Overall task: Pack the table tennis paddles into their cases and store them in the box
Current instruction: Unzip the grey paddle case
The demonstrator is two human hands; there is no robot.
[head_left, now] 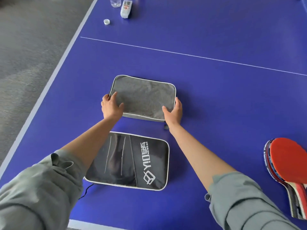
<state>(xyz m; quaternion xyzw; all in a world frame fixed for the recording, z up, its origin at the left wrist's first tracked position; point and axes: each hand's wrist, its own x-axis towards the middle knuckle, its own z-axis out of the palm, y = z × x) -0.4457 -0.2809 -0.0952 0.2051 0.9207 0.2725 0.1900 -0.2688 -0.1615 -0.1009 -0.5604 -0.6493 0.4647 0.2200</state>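
Note:
A grey fabric paddle case (142, 97) with white piping lies flat in the middle of the blue table. My left hand (111, 107) grips its near left corner, thumb on top. My right hand (173, 111) grips its near right corner, thumb on top and fingers round the side. Closer to me lies a black case (132, 161) with white lettering, untouched. A stack of paddles (289, 165), red rubber up, lies at the right edge with handles toward me.
At the far left of the blue table (216, 90) stand a clear plastic bottle (115, 1), a white wrapped packet (126, 9) and a bottle cap (106, 21). Grey carpet (29, 47) lies beyond the table's left edge. No box is in view.

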